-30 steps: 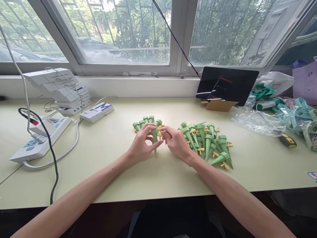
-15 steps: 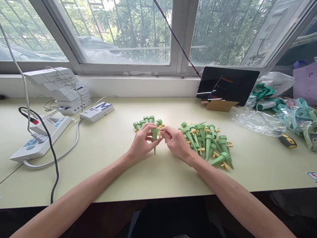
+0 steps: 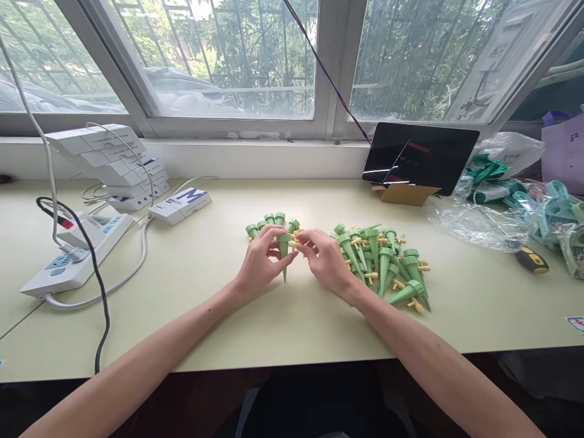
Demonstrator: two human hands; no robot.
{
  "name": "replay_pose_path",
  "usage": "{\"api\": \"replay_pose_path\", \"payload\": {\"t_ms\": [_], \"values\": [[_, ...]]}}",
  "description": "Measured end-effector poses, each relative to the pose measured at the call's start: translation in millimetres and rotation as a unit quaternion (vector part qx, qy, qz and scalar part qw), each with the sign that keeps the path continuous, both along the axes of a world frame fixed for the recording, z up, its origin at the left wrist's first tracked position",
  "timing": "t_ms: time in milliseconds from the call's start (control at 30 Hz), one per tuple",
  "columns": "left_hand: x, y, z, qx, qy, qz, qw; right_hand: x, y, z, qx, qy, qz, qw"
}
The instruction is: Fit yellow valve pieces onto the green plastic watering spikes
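Note:
My left hand (image 3: 261,258) is closed on a green plant watering spike (image 3: 283,249), which points tip down just above the table. At the side of its cap sticks out a small cream-yellow valve (image 3: 294,244). The thumb and fingers of my right hand (image 3: 326,258) pinch that valve; the fingertips partly cover it. Behind my left hand stand several green spikes (image 3: 270,219), partly hidden by the fingers. To the right of my right hand lies a loose pile of green spikes (image 3: 384,267) with yellow valves.
White boxes (image 3: 123,161) and a power strip (image 3: 75,255) with cables are on the left. A tablet (image 3: 420,152) leans on a cardboard stand (image 3: 404,194) at the back. Clear plastic wrapping (image 3: 479,228) and a yellow-black tool (image 3: 533,260) lie on the right.
Both hands stay nearly in place. The spike has shifted very slightly, and the yellow valve shows more plainly between my hands.

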State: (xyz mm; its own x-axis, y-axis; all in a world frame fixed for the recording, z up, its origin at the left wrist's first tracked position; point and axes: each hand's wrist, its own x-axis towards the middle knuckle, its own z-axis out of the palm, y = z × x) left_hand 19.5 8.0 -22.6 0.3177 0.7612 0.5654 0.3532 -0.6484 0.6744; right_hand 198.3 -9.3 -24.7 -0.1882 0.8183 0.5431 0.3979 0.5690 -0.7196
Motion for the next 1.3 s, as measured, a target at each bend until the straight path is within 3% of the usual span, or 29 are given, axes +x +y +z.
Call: {"api": "replay_pose_path", "payload": {"t_ms": [667, 967, 1300], "values": [[-2.3, 1.4, -0.6, -0.002, -0.014, -0.043, 0.999, -0.6, -4.0, 3.7, -0.007, -0.001, 0.012, 1.000], [-2.2, 0.4, 0.6, 0.000, -0.004, -0.029, 1.000, -0.7, -4.8, 2.8, -0.044, -0.001, 0.009, 0.999], [-1.7, 1.0, -2.6, 0.002, 0.002, -0.011, 1.000, -1.9, -3.1, 2.9, -0.030, 0.011, 0.010, 0.999]]}}
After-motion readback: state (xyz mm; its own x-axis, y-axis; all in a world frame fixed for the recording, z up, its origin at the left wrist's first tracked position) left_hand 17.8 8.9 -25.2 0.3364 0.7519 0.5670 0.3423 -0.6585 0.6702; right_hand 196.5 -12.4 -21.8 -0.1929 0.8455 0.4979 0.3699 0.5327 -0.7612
